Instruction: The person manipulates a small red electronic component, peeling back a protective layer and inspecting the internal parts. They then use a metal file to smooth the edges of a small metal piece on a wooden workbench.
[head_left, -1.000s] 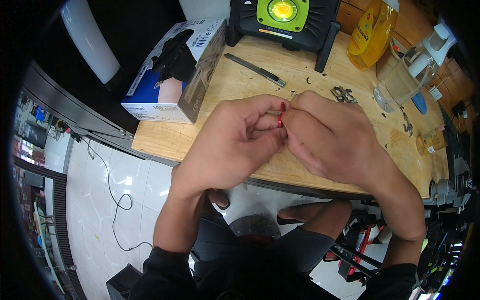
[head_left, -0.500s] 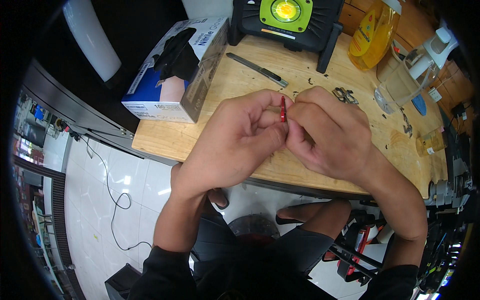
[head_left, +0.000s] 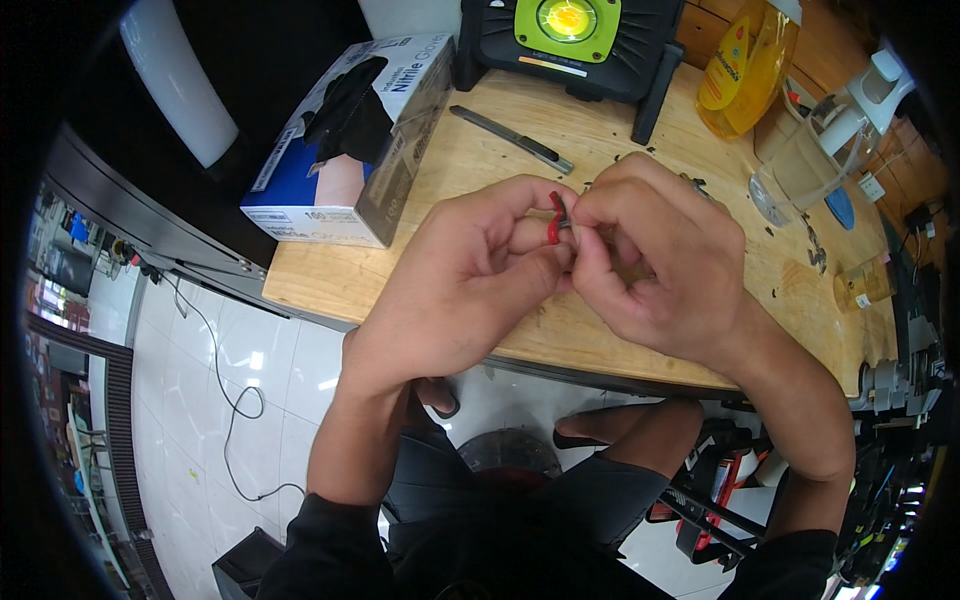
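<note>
Red wire piece (head_left: 553,220): pinched btwn left hand (head_left: 470,275) and right hand (head_left: 655,265) fingertips, both grips clenched on it, above bench (head_left: 480,170) edge.

Both hands are bare, left hand (head_left: 470,275) and right hand (head_left: 655,265) alike; forearms uncovered behind them; black sleeves begin near the elbows; dark grey shorts below.

Wooden workbench (head_left: 700,330) over glossy white floor tiles (head_left: 200,390), lit work lamp (head_left: 566,30).
</note>
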